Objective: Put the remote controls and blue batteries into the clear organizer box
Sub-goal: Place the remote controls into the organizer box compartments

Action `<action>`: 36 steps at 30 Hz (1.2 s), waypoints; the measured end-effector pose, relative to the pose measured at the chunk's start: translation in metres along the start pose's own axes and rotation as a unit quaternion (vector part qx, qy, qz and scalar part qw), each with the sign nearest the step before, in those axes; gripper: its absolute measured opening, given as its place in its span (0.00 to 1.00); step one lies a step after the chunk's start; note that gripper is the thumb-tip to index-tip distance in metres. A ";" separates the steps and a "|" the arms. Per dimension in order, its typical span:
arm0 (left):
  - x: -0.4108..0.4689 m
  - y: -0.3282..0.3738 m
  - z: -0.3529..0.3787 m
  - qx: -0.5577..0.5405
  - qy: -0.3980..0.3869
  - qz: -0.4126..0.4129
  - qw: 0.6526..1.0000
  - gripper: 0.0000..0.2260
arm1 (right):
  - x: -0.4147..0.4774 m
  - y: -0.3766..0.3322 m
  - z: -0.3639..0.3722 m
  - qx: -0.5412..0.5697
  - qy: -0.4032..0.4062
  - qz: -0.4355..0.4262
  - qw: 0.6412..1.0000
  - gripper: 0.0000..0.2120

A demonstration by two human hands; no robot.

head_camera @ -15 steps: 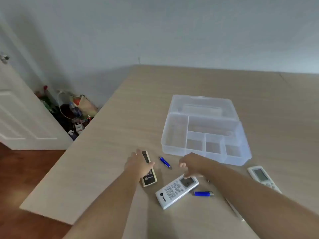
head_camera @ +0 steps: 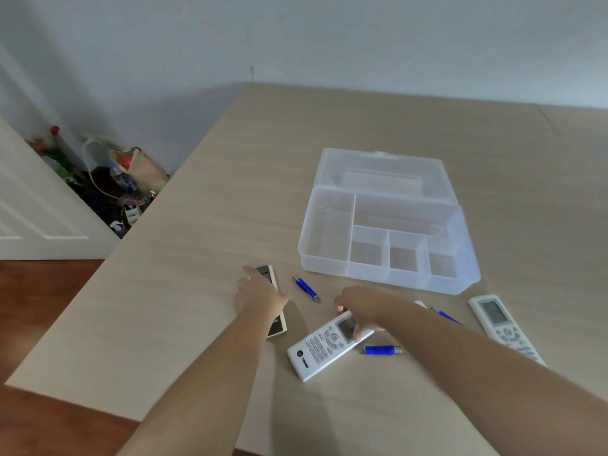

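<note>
The clear organizer box [head_camera: 332, 268] lies open on the table, its compartments bare and its lid folded back. My left hand [head_camera: 260, 292] lies over a beige remote [head_camera: 268, 273], fingers closing around it. My right hand [head_camera: 363, 307] grips the screen end of a white remote [head_camera: 317, 352] that rests on the table. One blue battery [head_camera: 306, 288] lies between my hands, another [head_camera: 381, 350] just right of the white remote, and a third [head_camera: 449, 318] shows behind my right forearm. A second white remote [head_camera: 501, 325] lies at the right.
The wooden table [head_camera: 197, 258] has its left edge [head_camera: 108, 258] close to my left hand. Beyond that edge, bags and clutter [head_camera: 121, 182] sit on the floor against the wall beside a white door [head_camera: 29, 205].
Both hands have settled a little more onto their remotes; my right hand's fingers now wrap the white remote's screen end. The remotes and batteries lie where they were.
</note>
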State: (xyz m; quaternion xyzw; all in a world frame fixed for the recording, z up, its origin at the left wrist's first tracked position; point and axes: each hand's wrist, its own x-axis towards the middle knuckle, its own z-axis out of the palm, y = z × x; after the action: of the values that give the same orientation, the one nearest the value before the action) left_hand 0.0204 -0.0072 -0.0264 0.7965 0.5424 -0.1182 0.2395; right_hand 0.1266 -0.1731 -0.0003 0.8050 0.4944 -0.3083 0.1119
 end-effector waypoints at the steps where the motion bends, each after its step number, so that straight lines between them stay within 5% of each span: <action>1: 0.001 -0.001 -0.003 -0.017 -0.006 -0.008 1.000 0.46 | 0.000 0.000 0.001 0.000 -0.001 0.003 1.000 0.28; 7: -0.004 0.001 -0.020 -0.082 -0.007 0.015 0.997 0.46 | -0.006 0.007 -0.010 0.079 -0.012 0.020 0.997 0.23; 15: -0.017 0.037 -0.068 -0.063 0.058 0.106 0.991 0.42 | -0.035 0.039 -0.091 0.257 0.097 -0.011 0.961 0.10; 21: -0.027 0.098 -0.093 -0.076 0.076 0.189 0.976 0.42 | -0.074 0.101 -0.140 0.532 0.242 0.005 0.811 0.03; 30: -0.013 0.152 -0.056 -0.013 0.046 0.259 0.965 0.42 | -0.045 0.151 -0.130 0.637 0.442 0.096 0.624 0.04; 36: 0.014 0.162 -0.024 0.075 0.033 0.238 0.968 0.43 | -0.012 0.178 -0.111 0.684 0.441 0.136 0.564 0.07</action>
State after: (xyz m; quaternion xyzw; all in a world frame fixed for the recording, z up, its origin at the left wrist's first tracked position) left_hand 0.1731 -0.0320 0.0290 0.9218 0.3347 -0.0715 0.1823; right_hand 0.3196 -0.2145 0.0719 0.7340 0.0081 -0.1420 -0.6641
